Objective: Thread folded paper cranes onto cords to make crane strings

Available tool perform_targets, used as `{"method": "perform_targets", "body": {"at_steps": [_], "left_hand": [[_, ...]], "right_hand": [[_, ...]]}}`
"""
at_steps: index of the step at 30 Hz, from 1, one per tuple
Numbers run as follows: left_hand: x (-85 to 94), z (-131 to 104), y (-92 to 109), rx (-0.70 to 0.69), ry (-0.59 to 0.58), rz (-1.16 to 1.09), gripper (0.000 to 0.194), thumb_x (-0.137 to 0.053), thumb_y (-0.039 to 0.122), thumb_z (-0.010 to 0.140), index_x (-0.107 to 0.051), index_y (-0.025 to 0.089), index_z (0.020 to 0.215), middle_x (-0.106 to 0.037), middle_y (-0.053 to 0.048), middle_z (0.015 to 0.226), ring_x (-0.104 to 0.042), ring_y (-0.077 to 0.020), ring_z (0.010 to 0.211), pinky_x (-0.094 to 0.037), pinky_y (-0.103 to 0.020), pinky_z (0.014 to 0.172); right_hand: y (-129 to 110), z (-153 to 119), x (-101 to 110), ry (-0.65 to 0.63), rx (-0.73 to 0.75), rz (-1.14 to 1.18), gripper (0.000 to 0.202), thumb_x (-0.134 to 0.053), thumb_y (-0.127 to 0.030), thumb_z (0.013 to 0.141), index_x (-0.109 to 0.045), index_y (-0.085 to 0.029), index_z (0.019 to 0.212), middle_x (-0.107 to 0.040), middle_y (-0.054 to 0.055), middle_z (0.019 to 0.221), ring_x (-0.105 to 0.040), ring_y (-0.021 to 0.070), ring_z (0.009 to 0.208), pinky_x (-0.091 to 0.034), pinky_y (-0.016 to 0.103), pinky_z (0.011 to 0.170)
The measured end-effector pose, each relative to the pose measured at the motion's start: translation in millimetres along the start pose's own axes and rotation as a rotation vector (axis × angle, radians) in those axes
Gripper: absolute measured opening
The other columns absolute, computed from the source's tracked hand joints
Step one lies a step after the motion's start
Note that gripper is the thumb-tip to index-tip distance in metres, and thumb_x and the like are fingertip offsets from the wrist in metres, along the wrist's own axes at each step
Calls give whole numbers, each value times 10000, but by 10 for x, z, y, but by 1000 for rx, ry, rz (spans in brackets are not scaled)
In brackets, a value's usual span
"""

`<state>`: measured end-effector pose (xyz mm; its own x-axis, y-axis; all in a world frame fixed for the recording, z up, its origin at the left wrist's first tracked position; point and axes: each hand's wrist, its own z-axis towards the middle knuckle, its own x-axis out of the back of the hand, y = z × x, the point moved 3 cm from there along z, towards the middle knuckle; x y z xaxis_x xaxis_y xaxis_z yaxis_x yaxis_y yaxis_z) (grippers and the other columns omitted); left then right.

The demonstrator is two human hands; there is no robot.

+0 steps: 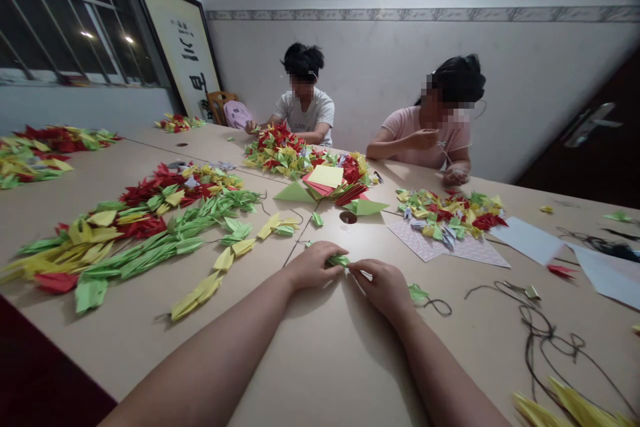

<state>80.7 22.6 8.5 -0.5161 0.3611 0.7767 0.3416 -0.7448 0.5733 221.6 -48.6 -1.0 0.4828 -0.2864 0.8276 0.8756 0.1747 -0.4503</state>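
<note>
My left hand [314, 267] pinches a small green folded paper piece [339, 261] between thumb and fingers, just above the table. My right hand [383, 283] meets it from the right, thumb and forefinger closed at the paper's end; whatever lies between those fingertips is too small to make out. Beside the right wrist lies another green folded piece [417, 293], close to a dark loop of cord [440, 307]. To the left of my forearm stretches a strand of yellow folded pieces [203, 293] on a dark cord.
Long green strands [145, 250] and red-yellow heaps cover the table's left. Stacked paper squares [325, 177] lie ahead, near a round table hole [349, 217]. Tangled black cord [540, 327] spreads at right. Two people sit opposite, their hands raised near paper pieces.
</note>
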Motion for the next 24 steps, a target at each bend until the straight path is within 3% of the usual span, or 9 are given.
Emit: {"method": "perform_targets", "body": {"at_steps": [11, 15, 20, 24], "left_hand": [[-48, 21, -12, -51, -11, 69, 261, -594, 237, 745, -601, 184, 1001, -624, -48, 995, -537, -163, 957, -409, -264, 847], [-47, 15, -12, -46, 13, 93, 209, -579, 226, 754, -611, 187, 957, -632, -38, 953, -541, -164, 926, -411, -271, 830], [-5, 7, -38, 29, 87, 117, 222, -546, 250, 777, -606, 180, 979, -626, -49, 976, -522, -179, 957, -396, -294, 856], [8, 9, -94, 76, 120, 136, 220, -545, 251, 773, -613, 182, 971, -627, -51, 973, -518, -188, 963, -388, -304, 869]], "right_hand": [[-13, 10, -23, -59, -52, -72, 204, -483, -238, 786, -660, -312, 857, -673, -44, 883, -619, 161, 789, -431, 257, 675], [-45, 4, -9, -11, -6, -8, 197, -493, -282, 781, -633, -269, 919, -653, -14, 941, -601, 153, 815, -435, 258, 700], [-94, -18, 141, 249, 66, 72, 237, -483, -322, 789, -610, -187, 937, -641, 60, 896, -556, 186, 844, -417, 317, 769], [57, -23, 341, 536, -117, 287, 274, -437, -360, 812, -619, -160, 858, -638, 83, 874, -554, 189, 852, -416, 328, 787]]}}
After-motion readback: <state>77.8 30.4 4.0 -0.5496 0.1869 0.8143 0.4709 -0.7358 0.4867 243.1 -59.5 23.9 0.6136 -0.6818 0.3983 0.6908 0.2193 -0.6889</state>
